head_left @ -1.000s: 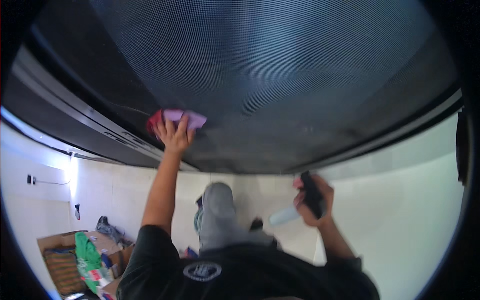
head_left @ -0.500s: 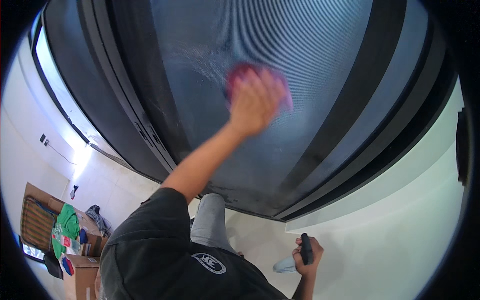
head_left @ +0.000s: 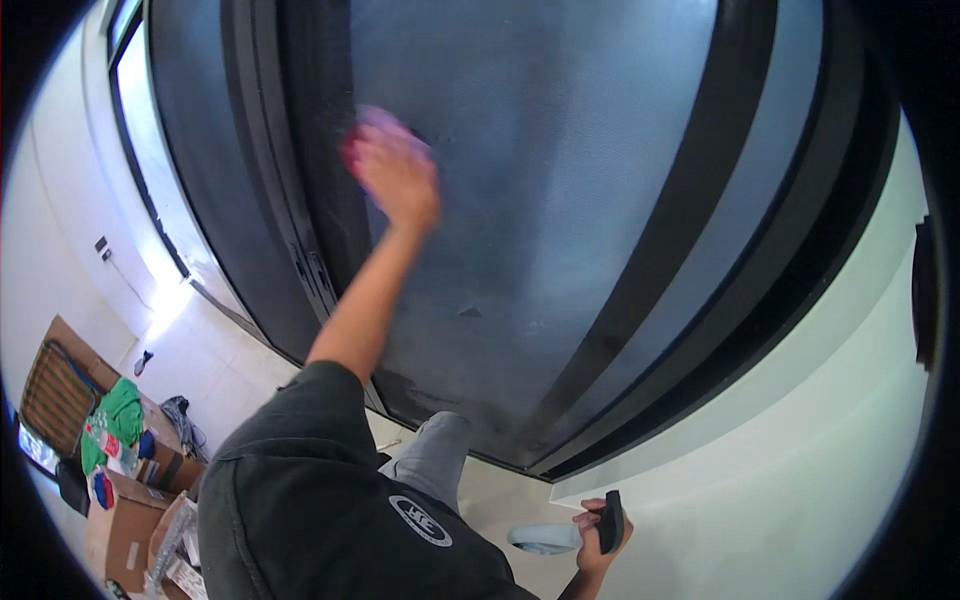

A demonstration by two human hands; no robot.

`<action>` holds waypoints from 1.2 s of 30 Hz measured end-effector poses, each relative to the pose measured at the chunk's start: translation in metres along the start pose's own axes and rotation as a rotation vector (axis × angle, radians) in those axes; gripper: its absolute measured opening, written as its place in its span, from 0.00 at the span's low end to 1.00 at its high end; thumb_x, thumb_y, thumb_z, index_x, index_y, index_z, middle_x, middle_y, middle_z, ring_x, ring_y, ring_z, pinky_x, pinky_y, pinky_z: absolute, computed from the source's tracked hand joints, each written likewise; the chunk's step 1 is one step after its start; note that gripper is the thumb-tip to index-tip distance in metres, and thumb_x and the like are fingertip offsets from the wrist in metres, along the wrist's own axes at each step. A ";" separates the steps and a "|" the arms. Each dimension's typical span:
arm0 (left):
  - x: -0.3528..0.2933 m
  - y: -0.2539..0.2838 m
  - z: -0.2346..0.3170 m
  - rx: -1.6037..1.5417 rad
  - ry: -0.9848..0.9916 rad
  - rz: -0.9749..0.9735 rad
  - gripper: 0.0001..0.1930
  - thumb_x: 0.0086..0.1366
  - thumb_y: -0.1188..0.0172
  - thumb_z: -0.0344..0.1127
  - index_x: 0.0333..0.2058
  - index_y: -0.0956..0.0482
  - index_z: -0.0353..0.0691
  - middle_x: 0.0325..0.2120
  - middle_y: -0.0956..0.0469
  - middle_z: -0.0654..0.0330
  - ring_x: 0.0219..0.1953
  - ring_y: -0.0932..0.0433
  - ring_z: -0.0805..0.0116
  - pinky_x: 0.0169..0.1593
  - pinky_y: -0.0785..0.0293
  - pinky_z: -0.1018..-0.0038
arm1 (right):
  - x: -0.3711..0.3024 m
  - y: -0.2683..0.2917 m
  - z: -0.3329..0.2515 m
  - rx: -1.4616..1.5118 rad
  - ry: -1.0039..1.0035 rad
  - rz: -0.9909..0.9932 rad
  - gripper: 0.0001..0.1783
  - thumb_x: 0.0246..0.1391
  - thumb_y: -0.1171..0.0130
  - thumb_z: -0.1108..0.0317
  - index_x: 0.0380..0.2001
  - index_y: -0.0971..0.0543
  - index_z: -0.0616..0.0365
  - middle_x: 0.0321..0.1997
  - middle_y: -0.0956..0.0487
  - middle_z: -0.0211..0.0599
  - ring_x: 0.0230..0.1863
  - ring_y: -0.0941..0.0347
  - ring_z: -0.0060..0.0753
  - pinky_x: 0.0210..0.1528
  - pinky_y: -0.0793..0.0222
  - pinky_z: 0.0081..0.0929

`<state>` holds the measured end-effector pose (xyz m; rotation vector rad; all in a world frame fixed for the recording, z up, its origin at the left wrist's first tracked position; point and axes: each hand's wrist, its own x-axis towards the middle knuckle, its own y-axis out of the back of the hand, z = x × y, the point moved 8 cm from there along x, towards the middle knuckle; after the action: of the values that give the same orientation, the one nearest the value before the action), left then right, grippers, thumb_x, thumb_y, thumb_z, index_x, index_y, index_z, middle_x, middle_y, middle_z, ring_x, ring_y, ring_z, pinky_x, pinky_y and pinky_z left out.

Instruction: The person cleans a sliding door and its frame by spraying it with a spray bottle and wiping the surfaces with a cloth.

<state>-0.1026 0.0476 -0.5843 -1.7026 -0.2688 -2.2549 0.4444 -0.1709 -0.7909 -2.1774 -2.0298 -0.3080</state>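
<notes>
The left hand (head_left: 398, 178) lies flat on a pink cloth (head_left: 372, 135), fingers spread and pressing it against the dark mesh screen (head_left: 560, 200) of a large sliding door; its grip is an open palm rather than a fist, and the cloth shows only as a blurred pink edge above and to the left of the knuckles (the hand itself is smeared by motion). The wrist is bent back a little, and the bare left forearm (head_left: 365, 300) runs down and leftward from it, nearly straight at the elbow, to the short sleeve of a black T-shirt (head_left: 300, 500) with a white oval print on the chest. The cloth sits high on the screen, just beside the dark vertical door frame (head_left: 290, 200) at its left. Low at the bottom edge, the right hand (head_left: 598, 525) hangs by the hip with its grip closed around the black trigger head of a spray bottle (head_left: 560, 535), whose pale body points leftward, roughly level above the floor. A grey trouser leg (head_left: 435, 455) stands close to the door's sill. Far off at lower left, on the white tiled floor (head_left: 200, 340), sit cardboard boxes (head_left: 110, 470) holding a green cloth and other small goods.
</notes>
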 end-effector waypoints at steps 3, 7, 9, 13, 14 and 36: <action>-0.152 0.040 0.097 -0.483 -0.622 -0.385 0.34 0.66 0.41 0.50 0.70 0.34 0.54 0.72 0.42 0.44 0.69 0.42 0.30 0.67 0.44 0.34 | 0.009 0.008 0.016 -0.095 0.021 -0.043 0.20 0.40 0.40 0.68 0.37 0.20 0.72 0.32 0.18 0.45 0.27 0.19 0.35 0.34 0.23 0.29; -0.174 0.019 0.047 -0.484 -0.843 -0.511 0.35 0.61 0.35 0.54 0.68 0.31 0.62 0.70 0.39 0.51 0.69 0.38 0.40 0.68 0.46 0.36 | 0.010 0.007 0.018 -0.107 0.015 -0.078 0.20 0.40 0.39 0.68 0.36 0.21 0.73 0.32 0.18 0.46 0.27 0.19 0.35 0.34 0.23 0.30; -0.053 0.017 0.009 -0.493 -0.510 -0.336 0.35 0.62 0.35 0.55 0.67 0.30 0.57 0.70 0.40 0.47 0.69 0.40 0.37 0.70 0.51 0.38 | 0.009 0.011 0.020 -0.074 -0.008 -0.066 0.19 0.40 0.39 0.68 0.35 0.21 0.73 0.32 0.18 0.47 0.26 0.19 0.35 0.34 0.23 0.30; 0.120 -0.005 -0.053 -0.269 -0.224 0.031 0.37 0.69 0.45 0.60 0.72 0.37 0.53 0.72 0.45 0.39 0.71 0.46 0.30 0.70 0.52 0.38 | 0.001 0.016 0.038 -0.031 -0.021 -0.036 0.20 0.40 0.38 0.67 0.35 0.21 0.73 0.32 0.18 0.48 0.26 0.19 0.36 0.34 0.23 0.30; 0.127 -0.004 -0.036 -0.280 -0.220 0.036 0.37 0.69 0.45 0.60 0.72 0.37 0.53 0.72 0.45 0.39 0.71 0.46 0.30 0.70 0.52 0.38 | 0.003 0.023 0.045 -0.068 -0.025 -0.048 0.20 0.40 0.38 0.66 0.35 0.20 0.73 0.32 0.18 0.48 0.26 0.19 0.36 0.35 0.23 0.30; 0.262 -0.033 -0.004 -0.085 -0.136 0.186 0.40 0.71 0.58 0.70 0.67 0.32 0.44 0.68 0.38 0.39 0.69 0.42 0.32 0.69 0.47 0.40 | -0.007 0.020 0.037 0.005 0.049 0.074 0.10 0.46 0.43 0.71 0.25 0.23 0.71 0.33 0.20 0.46 0.33 0.22 0.34 0.43 0.19 0.38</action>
<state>-0.1835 0.0436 -0.3330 -1.8455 -0.0419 -2.0479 0.4657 -0.1698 -0.8280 -2.2131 -1.9173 -0.3430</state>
